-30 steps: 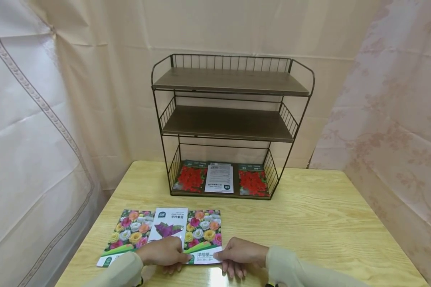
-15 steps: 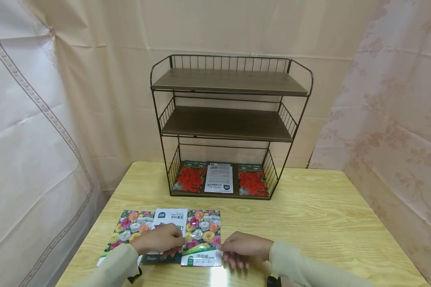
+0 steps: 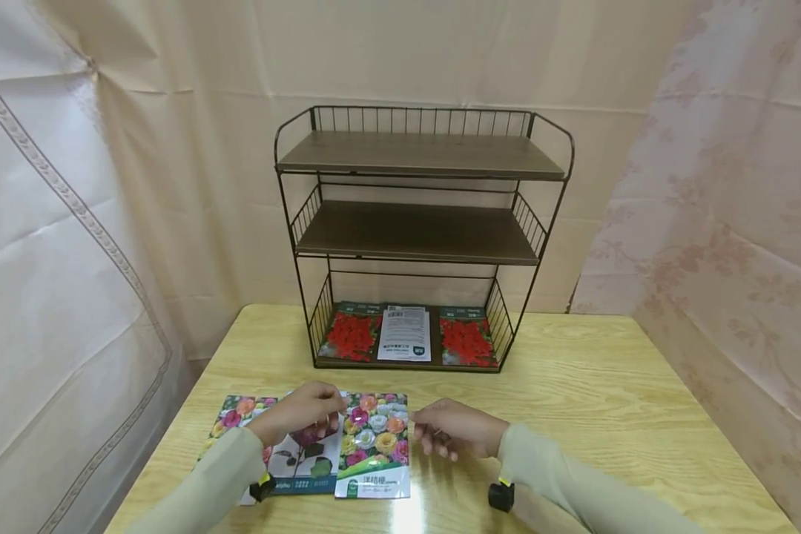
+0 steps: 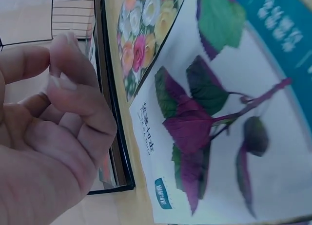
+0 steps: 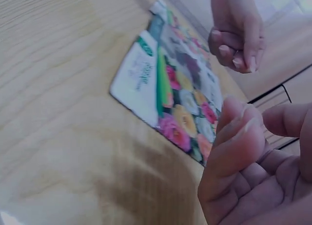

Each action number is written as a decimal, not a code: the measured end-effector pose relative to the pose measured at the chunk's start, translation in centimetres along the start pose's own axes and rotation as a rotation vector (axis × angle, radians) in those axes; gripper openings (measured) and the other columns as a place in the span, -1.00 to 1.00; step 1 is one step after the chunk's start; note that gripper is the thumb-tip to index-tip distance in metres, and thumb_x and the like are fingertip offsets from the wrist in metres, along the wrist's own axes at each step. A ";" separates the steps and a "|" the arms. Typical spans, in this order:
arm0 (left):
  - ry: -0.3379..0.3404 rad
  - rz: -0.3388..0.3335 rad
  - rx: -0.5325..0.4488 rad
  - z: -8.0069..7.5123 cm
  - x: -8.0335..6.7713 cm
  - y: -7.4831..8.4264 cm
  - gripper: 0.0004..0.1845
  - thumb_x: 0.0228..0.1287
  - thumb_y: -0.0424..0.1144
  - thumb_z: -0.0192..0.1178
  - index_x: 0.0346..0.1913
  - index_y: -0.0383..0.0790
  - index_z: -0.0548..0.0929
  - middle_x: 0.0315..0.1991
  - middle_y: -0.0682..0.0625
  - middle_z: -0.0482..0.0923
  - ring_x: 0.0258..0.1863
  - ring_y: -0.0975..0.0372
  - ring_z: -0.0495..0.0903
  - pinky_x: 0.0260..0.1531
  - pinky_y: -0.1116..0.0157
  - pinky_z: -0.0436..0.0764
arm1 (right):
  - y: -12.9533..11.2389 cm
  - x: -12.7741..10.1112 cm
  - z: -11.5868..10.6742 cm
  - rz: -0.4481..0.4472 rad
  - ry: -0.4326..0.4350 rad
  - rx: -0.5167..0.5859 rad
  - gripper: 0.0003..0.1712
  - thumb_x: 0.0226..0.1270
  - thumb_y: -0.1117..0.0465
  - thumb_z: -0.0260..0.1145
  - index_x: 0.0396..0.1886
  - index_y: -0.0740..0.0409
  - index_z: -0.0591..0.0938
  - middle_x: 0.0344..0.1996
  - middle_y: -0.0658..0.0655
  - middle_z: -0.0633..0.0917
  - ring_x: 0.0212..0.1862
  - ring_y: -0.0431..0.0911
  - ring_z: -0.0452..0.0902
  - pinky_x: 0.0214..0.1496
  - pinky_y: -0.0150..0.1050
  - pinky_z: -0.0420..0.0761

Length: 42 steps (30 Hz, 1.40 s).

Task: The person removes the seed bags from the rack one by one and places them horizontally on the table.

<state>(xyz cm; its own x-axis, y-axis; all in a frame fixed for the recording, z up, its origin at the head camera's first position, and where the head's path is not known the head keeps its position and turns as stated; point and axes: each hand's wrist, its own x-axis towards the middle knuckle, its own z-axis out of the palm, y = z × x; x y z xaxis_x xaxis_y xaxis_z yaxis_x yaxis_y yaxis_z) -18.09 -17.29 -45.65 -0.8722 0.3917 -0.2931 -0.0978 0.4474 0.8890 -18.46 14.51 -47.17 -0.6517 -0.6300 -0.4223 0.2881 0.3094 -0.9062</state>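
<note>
Three seed packets lie side by side on the table. The left packet (image 3: pixel 230 419), with mixed roses-like flowers, is partly hidden by my left arm. Purple leaves on white mark the middle packet (image 4: pixel 195 118); my left hand (image 3: pixel 307 409) hovers over its upper part, fingers loosely bent and holding nothing. At the right lies another colourful flower packet (image 3: pixel 374 445), flat with its label towards me. Just beyond its right edge is my right hand (image 3: pixel 460 429), raised above the table with bent fingers and nothing in them, as the right wrist view also shows.
A black wire rack with brown shelves (image 3: pixel 414 226) stands behind the packets. Its bottom shelf bears two red-flower packets, the left one (image 3: pixel 350 337) and the right one (image 3: pixel 467 337), with a white text-covered packet (image 3: pixel 403 337) between them. Curtains hang behind and at both sides.
Both hands have left the lower edge of the right flower packet and moved forward, towards the rack. The three packets stay in their row.
</note>
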 end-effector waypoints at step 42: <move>0.193 -0.130 -0.175 -3.3 7.6 0.3 -0.69 0.58 -0.28 0.02 -0.08 -0.55 0.62 -0.48 -0.09 0.62 -0.62 0.28 0.48 -0.57 0.37 0.45 | -4.7 12.6 2.6 0.044 0.256 0.516 -0.48 0.67 0.09 0.06 0.07 0.57 0.57 -0.56 0.12 0.67 -0.68 -0.36 0.34 -0.66 -0.54 0.38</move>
<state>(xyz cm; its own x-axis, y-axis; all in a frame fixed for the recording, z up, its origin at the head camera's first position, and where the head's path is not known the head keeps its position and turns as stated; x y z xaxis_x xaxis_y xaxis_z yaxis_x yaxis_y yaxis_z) -26.27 -16.84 -46.47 -0.9202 0.1726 -0.3514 -0.2816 0.3317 0.9004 -26.17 3.27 -48.23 -0.7623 -0.4117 -0.4994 0.5815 -0.0967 -0.8078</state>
